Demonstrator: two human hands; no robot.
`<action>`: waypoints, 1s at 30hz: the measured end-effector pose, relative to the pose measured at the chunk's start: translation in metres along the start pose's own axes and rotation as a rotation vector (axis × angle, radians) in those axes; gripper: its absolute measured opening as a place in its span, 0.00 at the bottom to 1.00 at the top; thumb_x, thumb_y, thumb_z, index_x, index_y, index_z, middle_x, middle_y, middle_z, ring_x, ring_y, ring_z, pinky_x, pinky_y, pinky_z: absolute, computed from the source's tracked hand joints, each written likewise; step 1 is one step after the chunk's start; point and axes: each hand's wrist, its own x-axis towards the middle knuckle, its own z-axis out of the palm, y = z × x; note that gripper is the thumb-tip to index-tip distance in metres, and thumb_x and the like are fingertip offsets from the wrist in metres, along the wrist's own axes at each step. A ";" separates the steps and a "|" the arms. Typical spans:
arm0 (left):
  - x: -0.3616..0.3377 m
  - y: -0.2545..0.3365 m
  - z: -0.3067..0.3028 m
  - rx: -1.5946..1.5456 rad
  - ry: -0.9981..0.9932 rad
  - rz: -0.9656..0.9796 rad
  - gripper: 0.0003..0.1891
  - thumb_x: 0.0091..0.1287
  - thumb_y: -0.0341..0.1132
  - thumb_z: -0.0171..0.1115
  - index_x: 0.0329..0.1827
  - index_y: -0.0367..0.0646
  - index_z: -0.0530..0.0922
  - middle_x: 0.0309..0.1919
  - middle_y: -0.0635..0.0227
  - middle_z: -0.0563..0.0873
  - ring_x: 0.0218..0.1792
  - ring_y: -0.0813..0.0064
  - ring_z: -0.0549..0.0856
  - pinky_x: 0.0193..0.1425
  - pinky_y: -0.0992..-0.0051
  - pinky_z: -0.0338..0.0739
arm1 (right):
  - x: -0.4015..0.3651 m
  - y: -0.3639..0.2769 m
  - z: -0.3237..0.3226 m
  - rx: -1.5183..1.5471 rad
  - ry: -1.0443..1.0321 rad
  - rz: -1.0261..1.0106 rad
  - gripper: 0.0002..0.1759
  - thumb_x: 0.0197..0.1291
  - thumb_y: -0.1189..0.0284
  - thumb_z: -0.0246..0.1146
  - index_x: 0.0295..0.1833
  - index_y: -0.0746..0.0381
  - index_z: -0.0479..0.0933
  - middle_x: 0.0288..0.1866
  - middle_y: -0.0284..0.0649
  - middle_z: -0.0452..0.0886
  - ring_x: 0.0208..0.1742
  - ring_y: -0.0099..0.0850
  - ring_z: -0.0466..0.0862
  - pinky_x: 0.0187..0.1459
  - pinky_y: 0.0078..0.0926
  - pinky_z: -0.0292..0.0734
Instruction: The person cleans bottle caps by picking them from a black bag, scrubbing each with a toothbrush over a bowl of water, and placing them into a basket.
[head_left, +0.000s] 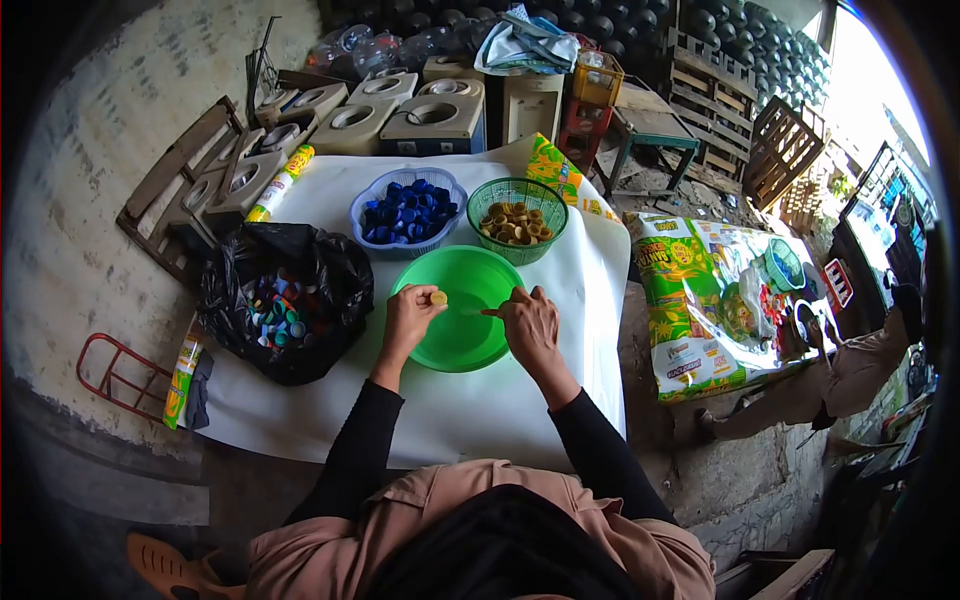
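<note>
My left hand (408, 318) is pinched around a yellow bottle cap (438, 298) above the left side of a green basin (455, 350). Over the basin's right side, my right hand (533, 328) is closed with its knuckles up. A small reddish-brown tip (490, 312) pokes out from its fingers toward the cap; I cannot make out what it belongs to. Behind the basin stand a pale blue basket (372, 243) of blue caps (408, 212) and a green basket (500, 250) of yellow caps (517, 223).
A black plastic bag (235, 335) with mixed coloured caps lies at the left of the white-covered table (300, 425). Water dispensers (430, 115) stand behind. At right, a person (850, 375) works beside another covered table (690, 340). A red metal frame (120, 365) leans at left.
</note>
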 end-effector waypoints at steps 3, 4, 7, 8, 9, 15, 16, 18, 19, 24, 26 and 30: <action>-0.001 -0.005 -0.001 0.033 0.017 0.032 0.16 0.57 0.25 0.78 0.47 0.31 0.85 0.37 0.57 0.91 0.39 0.70 0.92 0.44 0.73 0.85 | 0.001 -0.005 -0.010 0.075 0.016 0.066 0.07 0.61 0.66 0.68 0.39 0.49 0.92 0.35 0.35 0.82 0.36 0.37 0.79 0.34 0.36 0.75; -0.001 -0.003 -0.001 0.038 0.020 0.033 0.16 0.57 0.26 0.78 0.47 0.31 0.85 0.37 0.57 0.91 0.39 0.70 0.92 0.44 0.73 0.85 | 0.000 -0.012 -0.020 0.116 0.035 0.102 0.06 0.61 0.65 0.68 0.38 0.49 0.91 0.34 0.34 0.82 0.37 0.36 0.79 0.35 0.36 0.76; -0.006 0.017 -0.004 0.123 -0.067 -0.039 0.17 0.60 0.24 0.76 0.50 0.28 0.83 0.39 0.57 0.91 0.43 0.73 0.91 0.48 0.76 0.86 | -0.008 -0.029 -0.040 0.196 0.007 0.171 0.06 0.61 0.63 0.70 0.38 0.51 0.90 0.35 0.31 0.82 0.41 0.34 0.82 0.37 0.35 0.77; -0.006 0.021 -0.003 0.110 -0.066 -0.041 0.16 0.60 0.24 0.76 0.50 0.29 0.84 0.38 0.58 0.91 0.43 0.73 0.91 0.47 0.76 0.86 | -0.009 -0.027 -0.036 0.173 0.034 0.183 0.06 0.61 0.63 0.70 0.39 0.51 0.90 0.36 0.31 0.82 0.41 0.34 0.82 0.37 0.35 0.77; -0.008 0.023 -0.003 0.098 -0.067 -0.044 0.16 0.59 0.24 0.76 0.50 0.29 0.84 0.37 0.59 0.91 0.42 0.74 0.91 0.46 0.76 0.85 | -0.010 -0.024 -0.027 0.149 0.061 0.197 0.06 0.61 0.63 0.70 0.39 0.51 0.90 0.36 0.31 0.82 0.41 0.34 0.82 0.37 0.36 0.77; -0.012 0.032 -0.007 0.102 -0.027 0.024 0.14 0.57 0.24 0.77 0.46 0.32 0.85 0.40 0.58 0.88 0.37 0.69 0.91 0.44 0.73 0.86 | -0.021 -0.019 -0.026 0.144 0.006 0.236 0.06 0.61 0.64 0.70 0.39 0.51 0.90 0.36 0.30 0.82 0.41 0.34 0.82 0.37 0.35 0.78; -0.010 0.035 -0.007 0.093 -0.001 0.049 0.14 0.57 0.24 0.77 0.46 0.32 0.85 0.41 0.58 0.88 0.37 0.68 0.91 0.45 0.73 0.86 | -0.023 -0.016 -0.025 0.146 0.029 0.248 0.06 0.61 0.64 0.71 0.39 0.51 0.90 0.36 0.30 0.82 0.40 0.33 0.82 0.37 0.35 0.78; -0.012 0.043 -0.008 0.170 0.007 0.109 0.14 0.56 0.22 0.76 0.44 0.32 0.83 0.42 0.58 0.85 0.40 0.63 0.90 0.46 0.71 0.87 | -0.028 -0.009 -0.023 0.152 0.073 0.270 0.05 0.60 0.64 0.71 0.39 0.50 0.90 0.35 0.30 0.82 0.40 0.32 0.82 0.36 0.35 0.77; -0.013 0.044 -0.009 0.218 -0.002 0.131 0.14 0.55 0.22 0.76 0.44 0.33 0.83 0.41 0.58 0.85 0.41 0.61 0.89 0.46 0.70 0.86 | -0.030 -0.009 -0.024 0.151 0.079 0.268 0.05 0.60 0.64 0.72 0.39 0.50 0.90 0.35 0.29 0.82 0.39 0.32 0.82 0.36 0.34 0.77; -0.015 0.026 -0.014 0.438 -0.085 0.168 0.16 0.52 0.19 0.75 0.43 0.35 0.82 0.40 0.54 0.82 0.43 0.52 0.85 0.49 0.60 0.79 | -0.044 -0.010 -0.017 0.127 0.133 0.262 0.06 0.59 0.61 0.73 0.39 0.49 0.91 0.34 0.28 0.81 0.37 0.30 0.80 0.33 0.32 0.75; -0.006 0.034 -0.015 0.381 -0.119 0.163 0.15 0.53 0.20 0.75 0.43 0.34 0.82 0.41 0.55 0.83 0.43 0.55 0.86 0.48 0.62 0.80 | -0.048 -0.008 -0.012 0.149 0.159 0.257 0.06 0.59 0.62 0.74 0.39 0.49 0.90 0.34 0.28 0.80 0.37 0.30 0.80 0.31 0.32 0.74; 0.027 0.065 -0.008 0.354 -0.167 0.260 0.13 0.55 0.21 0.75 0.43 0.34 0.83 0.39 0.56 0.83 0.38 0.57 0.85 0.43 0.62 0.80 | -0.055 -0.006 -0.003 0.179 0.248 0.227 0.05 0.58 0.64 0.75 0.39 0.49 0.89 0.34 0.28 0.80 0.35 0.31 0.80 0.30 0.32 0.73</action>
